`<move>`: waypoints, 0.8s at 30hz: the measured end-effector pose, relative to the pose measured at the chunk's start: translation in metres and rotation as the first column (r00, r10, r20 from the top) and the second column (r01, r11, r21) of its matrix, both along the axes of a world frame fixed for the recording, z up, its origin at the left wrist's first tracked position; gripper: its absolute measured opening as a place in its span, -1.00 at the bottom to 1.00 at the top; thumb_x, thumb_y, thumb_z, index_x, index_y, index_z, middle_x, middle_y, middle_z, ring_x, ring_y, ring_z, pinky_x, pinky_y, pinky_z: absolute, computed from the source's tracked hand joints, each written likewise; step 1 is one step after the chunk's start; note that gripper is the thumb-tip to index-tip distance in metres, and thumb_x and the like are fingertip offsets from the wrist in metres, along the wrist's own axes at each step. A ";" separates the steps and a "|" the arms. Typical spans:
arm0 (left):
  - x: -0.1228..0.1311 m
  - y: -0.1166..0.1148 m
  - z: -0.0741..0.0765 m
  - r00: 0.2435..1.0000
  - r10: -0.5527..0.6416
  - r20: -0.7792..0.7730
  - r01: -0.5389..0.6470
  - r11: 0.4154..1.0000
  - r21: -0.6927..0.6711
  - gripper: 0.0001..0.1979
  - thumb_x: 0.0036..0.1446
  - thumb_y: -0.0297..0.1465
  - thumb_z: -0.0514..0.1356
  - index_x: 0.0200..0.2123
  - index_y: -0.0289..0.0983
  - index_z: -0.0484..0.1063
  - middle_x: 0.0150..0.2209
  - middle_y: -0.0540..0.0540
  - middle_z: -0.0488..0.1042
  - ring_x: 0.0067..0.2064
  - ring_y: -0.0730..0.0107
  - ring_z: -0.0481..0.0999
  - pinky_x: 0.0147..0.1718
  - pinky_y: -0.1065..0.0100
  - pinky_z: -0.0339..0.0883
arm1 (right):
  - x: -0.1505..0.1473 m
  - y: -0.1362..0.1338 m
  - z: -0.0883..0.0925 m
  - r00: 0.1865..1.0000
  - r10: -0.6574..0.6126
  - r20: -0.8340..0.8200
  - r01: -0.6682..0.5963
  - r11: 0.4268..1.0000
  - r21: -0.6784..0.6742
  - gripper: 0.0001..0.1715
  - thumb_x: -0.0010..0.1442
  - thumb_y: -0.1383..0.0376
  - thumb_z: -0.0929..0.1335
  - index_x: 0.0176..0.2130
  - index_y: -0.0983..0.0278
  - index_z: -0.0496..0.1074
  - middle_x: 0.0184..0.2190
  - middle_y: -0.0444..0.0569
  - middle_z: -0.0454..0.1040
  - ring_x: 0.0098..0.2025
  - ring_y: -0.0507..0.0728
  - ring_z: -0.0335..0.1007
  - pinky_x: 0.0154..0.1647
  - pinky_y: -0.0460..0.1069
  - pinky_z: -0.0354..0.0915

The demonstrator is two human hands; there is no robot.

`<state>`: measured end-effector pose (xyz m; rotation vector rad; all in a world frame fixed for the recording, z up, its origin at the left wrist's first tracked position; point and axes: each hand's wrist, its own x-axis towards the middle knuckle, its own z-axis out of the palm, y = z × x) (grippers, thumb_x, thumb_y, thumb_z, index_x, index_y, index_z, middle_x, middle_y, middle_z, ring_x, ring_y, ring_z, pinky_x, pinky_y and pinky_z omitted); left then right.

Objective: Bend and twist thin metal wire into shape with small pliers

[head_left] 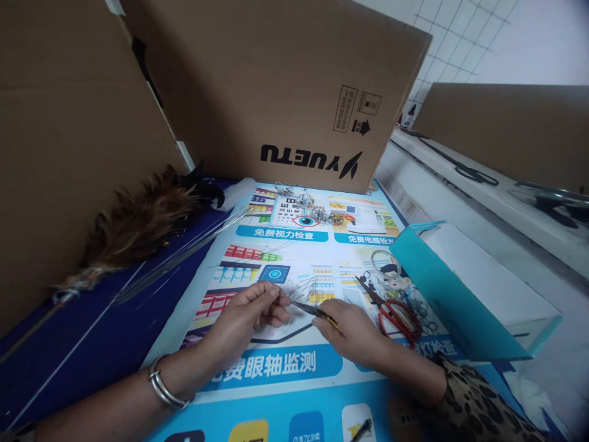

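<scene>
My right hand (353, 330) is closed around needle-nose pliers (308, 309) with a yellow and black handle. Their narrow jaws point left, right up to the fingertips of my left hand (251, 312). That hand is closed in a pinch on a thin wire (289, 320), part of which curves down below the fingers. Exactly where the jaws meet the wire is too small to make out. Just beyond my hands lie more loose thin wires (301, 287). To the right of my right hand rest red-handled scissors (399, 319), their blades pointing away from me.
A teal box (460, 294) with a white inside stands open at the right. Small wire loops (426, 310) lie by the scissors, and tangled wire bits (306, 199) at the back. Long straight wires (184, 252) and a feather duster (138, 221) are left. A large cardboard box (276, 80) walls off the back.
</scene>
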<state>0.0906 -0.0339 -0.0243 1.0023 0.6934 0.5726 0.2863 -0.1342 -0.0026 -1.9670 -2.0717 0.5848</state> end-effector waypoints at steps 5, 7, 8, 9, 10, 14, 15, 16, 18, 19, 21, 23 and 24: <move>0.003 -0.006 0.001 0.985 0.157 0.073 -0.147 0.981 -0.129 -0.83 0.12 -0.29 0.18 -0.30 -0.29 0.38 -0.29 -0.11 0.51 -0.27 0.35 0.51 -0.31 0.37 0.38 | -0.003 0.002 -0.004 0.985 -0.079 -0.156 0.090 0.994 0.067 -0.76 0.24 0.16 0.19 -0.32 0.27 0.27 -0.38 -0.10 0.37 -0.36 0.04 0.23 -0.42 -0.11 0.04; 0.004 -0.009 0.000 0.974 0.206 0.092 -0.190 0.968 -0.163 -0.85 0.11 -0.33 0.19 -0.27 -0.27 0.37 -0.23 -0.12 0.50 -0.18 0.31 0.50 -0.26 0.34 0.40 | -0.007 0.002 -0.005 0.968 -0.100 -0.231 0.120 0.990 0.074 -0.78 0.22 0.16 0.22 -0.32 0.26 0.28 -0.38 -0.12 0.37 -0.36 0.03 0.23 -0.41 -0.12 0.06; 0.005 -0.011 -0.001 0.970 0.222 0.097 -0.203 0.964 -0.173 -0.86 0.11 -0.34 0.19 -0.27 -0.26 0.36 -0.22 -0.12 0.50 -0.15 0.29 0.49 -0.24 0.34 0.41 | -0.010 0.002 -0.006 0.961 -0.108 -0.256 0.131 0.989 0.073 -0.79 0.20 0.15 0.23 -0.33 0.25 0.28 -0.39 -0.14 0.36 -0.36 0.03 0.24 -0.41 -0.12 0.06; 0.006 -0.013 -0.001 0.968 0.232 0.099 -0.211 0.961 -0.180 -0.86 0.12 -0.34 0.19 -0.26 -0.26 0.36 -0.21 -0.12 0.49 -0.12 0.28 0.49 -0.23 0.34 0.41 | -0.012 0.002 -0.006 0.955 -0.114 -0.273 0.138 0.988 0.070 -0.79 0.19 0.15 0.25 -0.34 0.25 0.28 -0.40 -0.15 0.36 -0.36 0.02 0.24 -0.42 -0.13 0.06; 0.006 -0.014 -0.002 0.966 0.237 0.102 -0.215 0.959 -0.185 -0.86 0.12 -0.35 0.19 -0.25 -0.25 0.36 -0.20 -0.12 0.49 -0.10 0.27 0.48 -0.22 0.34 0.41 | -0.014 0.002 -0.007 0.952 -0.119 -0.282 0.144 0.987 0.069 -0.79 0.18 0.15 0.26 -0.35 0.25 0.28 -0.40 -0.15 0.36 -0.36 0.02 0.24 -0.42 -0.13 0.07; 0.005 -0.018 -0.003 0.966 0.229 0.120 -0.203 0.959 -0.200 -0.87 0.14 -0.35 0.17 -0.23 -0.24 0.34 -0.16 -0.13 0.49 -0.07 0.25 0.48 -0.17 0.32 0.41 | -0.014 0.002 -0.006 0.954 -0.121 -0.275 0.148 0.986 0.078 -0.78 0.19 0.14 0.25 -0.33 0.25 0.30 -0.39 -0.14 0.38 -0.35 0.03 0.26 -0.40 -0.13 0.09; 0.005 -0.018 -0.003 0.966 0.225 0.125 -0.197 0.959 -0.204 -0.87 0.14 -0.35 0.17 -0.23 -0.24 0.33 -0.15 -0.14 0.49 -0.06 0.24 0.48 -0.15 0.30 0.40 | -0.011 0.003 -0.005 0.958 -0.121 -0.259 0.146 0.986 0.078 -0.77 0.20 0.14 0.24 -0.31 0.26 0.30 -0.38 -0.13 0.38 -0.34 0.03 0.27 -0.38 -0.12 0.09; 0.005 -0.017 -0.003 0.967 0.218 0.130 -0.189 0.960 -0.208 -0.87 0.14 -0.35 0.17 -0.24 -0.24 0.33 -0.14 -0.15 0.49 -0.06 0.22 0.48 -0.13 0.27 0.39 | -0.007 0.004 -0.002 0.965 -0.127 -0.228 0.148 0.986 0.079 -0.76 0.21 0.14 0.22 -0.29 0.26 0.31 -0.36 -0.11 0.39 -0.32 0.04 0.27 -0.37 -0.12 0.10; 0.005 -0.017 -0.002 0.971 0.200 0.133 -0.169 0.962 -0.216 -0.87 0.15 -0.35 0.16 -0.24 -0.25 0.32 -0.14 -0.16 0.50 -0.04 0.19 0.47 -0.10 0.23 0.38 | 0.003 0.007 0.005 0.979 -0.143 -0.142 0.152 0.987 0.053 -0.71 0.22 0.11 0.21 -0.19 0.26 0.30 -0.31 -0.08 0.41 -0.30 0.06 0.29 -0.37 -0.11 0.09; 0.005 -0.016 0.000 0.973 0.190 0.131 -0.158 0.963 -0.220 -0.87 0.15 -0.35 0.16 -0.25 -0.25 0.32 -0.14 -0.16 0.50 -0.04 0.17 0.47 -0.09 0.21 0.37 | 0.008 0.008 0.009 0.983 -0.158 -0.089 0.161 0.987 0.027 -0.69 0.24 0.10 0.19 -0.15 0.25 0.28 -0.30 -0.07 0.42 -0.31 0.07 0.30 -0.38 -0.11 0.09; 0.006 -0.016 0.002 0.977 0.171 0.128 -0.139 0.964 -0.229 -0.87 0.14 -0.35 0.17 -0.25 -0.25 0.32 -0.15 -0.16 0.51 -0.04 0.16 0.47 -0.08 0.20 0.37 | 0.018 0.010 0.017 0.988 -0.147 0.040 0.147 0.989 -0.009 -0.65 0.25 0.08 0.16 -0.15 0.26 0.29 -0.30 -0.04 0.43 -0.31 0.08 0.32 -0.39 -0.10 0.07; 0.007 -0.015 0.004 0.980 0.157 0.125 -0.124 0.964 -0.236 -0.88 0.15 -0.35 0.16 -0.26 -0.26 0.32 -0.14 -0.17 0.51 -0.04 0.15 0.47 -0.08 0.20 0.36 | 0.025 0.011 0.023 0.979 -0.119 0.168 0.124 0.992 -0.019 -0.63 0.25 0.07 0.15 -0.16 0.27 0.30 -0.28 0.00 0.43 -0.30 0.10 0.33 -0.41 -0.09 0.06; 0.007 -0.015 0.005 0.980 0.155 0.124 -0.122 0.963 -0.240 -0.89 0.15 -0.36 0.16 -0.26 -0.26 0.32 -0.13 -0.17 0.51 -0.04 0.15 0.47 -0.08 0.21 0.36 | 0.028 0.011 0.024 0.968 -0.108 0.225 0.115 0.993 -0.017 -0.62 0.26 0.06 0.14 -0.17 0.27 0.30 -0.27 0.01 0.43 -0.29 0.11 0.34 -0.42 -0.09 0.06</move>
